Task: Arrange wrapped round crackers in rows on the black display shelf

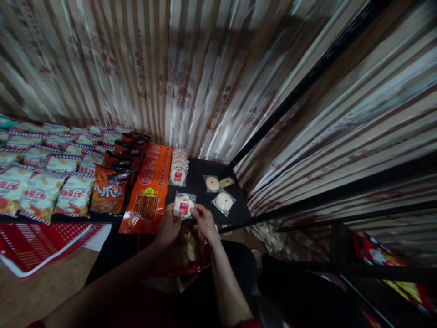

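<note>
Both my hands hold one small clear packet with a round white cake and a red label (184, 205) at the front edge of a black shelf (201, 182). My left hand (168, 226) pinches its left side and my right hand (205, 222) pinches its right side. A row of the same cake packets (178, 169) stands just behind it. Two more cake packets (212, 183) (224, 201) and a small yellowish packet (226, 181) lie loose on the shelf to the right. Below my hands sits a red bag (189, 255) with more packets.
Orange snack packs (150, 191) lie in a row left of the cakes, then dark orange bags (109, 191) and white chip bags (41, 193). A red basket (30, 246) lies at lower left. A striped shiny curtain (205, 68) hangs behind. Black shelf bars (341, 191) run on the right.
</note>
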Motion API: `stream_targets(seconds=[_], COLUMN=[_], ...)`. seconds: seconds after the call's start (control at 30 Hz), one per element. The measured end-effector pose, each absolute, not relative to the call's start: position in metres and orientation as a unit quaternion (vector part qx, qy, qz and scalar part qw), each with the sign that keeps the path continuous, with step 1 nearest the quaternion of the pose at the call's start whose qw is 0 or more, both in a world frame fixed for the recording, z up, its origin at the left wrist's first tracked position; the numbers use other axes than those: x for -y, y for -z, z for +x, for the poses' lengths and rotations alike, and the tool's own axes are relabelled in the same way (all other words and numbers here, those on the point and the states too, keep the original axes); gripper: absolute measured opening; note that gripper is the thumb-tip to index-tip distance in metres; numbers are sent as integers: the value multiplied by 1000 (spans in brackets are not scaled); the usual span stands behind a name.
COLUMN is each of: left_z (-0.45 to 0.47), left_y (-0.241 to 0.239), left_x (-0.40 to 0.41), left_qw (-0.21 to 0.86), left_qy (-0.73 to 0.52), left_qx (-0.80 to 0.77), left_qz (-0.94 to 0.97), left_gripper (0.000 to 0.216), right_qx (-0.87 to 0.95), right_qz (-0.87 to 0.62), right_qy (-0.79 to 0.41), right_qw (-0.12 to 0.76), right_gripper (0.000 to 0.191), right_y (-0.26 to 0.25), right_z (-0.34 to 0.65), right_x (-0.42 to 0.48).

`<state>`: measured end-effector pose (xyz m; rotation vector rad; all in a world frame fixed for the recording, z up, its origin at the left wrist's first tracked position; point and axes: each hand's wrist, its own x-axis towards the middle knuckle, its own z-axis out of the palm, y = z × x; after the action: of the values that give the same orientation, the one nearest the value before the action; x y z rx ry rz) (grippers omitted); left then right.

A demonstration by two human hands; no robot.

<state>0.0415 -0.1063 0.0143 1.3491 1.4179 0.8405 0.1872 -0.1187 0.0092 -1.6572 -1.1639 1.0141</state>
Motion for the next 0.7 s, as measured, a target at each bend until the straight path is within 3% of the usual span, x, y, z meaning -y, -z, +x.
stream_targets(seconds=[0.23, 0.37, 0.7], left_z=[41, 41, 46], left_y=[-20, -25, -17], left_x=[94, 83, 64], left_qw=[377, 370, 393], left_qy=[-269, -244, -260], left_qx=[-632, -648, -641], left_qz=[621, 619, 606], left_gripper=[44, 45, 49], right_qx=[494, 507, 521], right_qz=[-686, -721, -744], right_qy=[-342, -267, -244], right_qw=[410, 390, 341], right_gripper=[27, 22, 22], right_y=[2, 7, 9], right_z=[189, 186, 184], right_x=[100, 90, 66])
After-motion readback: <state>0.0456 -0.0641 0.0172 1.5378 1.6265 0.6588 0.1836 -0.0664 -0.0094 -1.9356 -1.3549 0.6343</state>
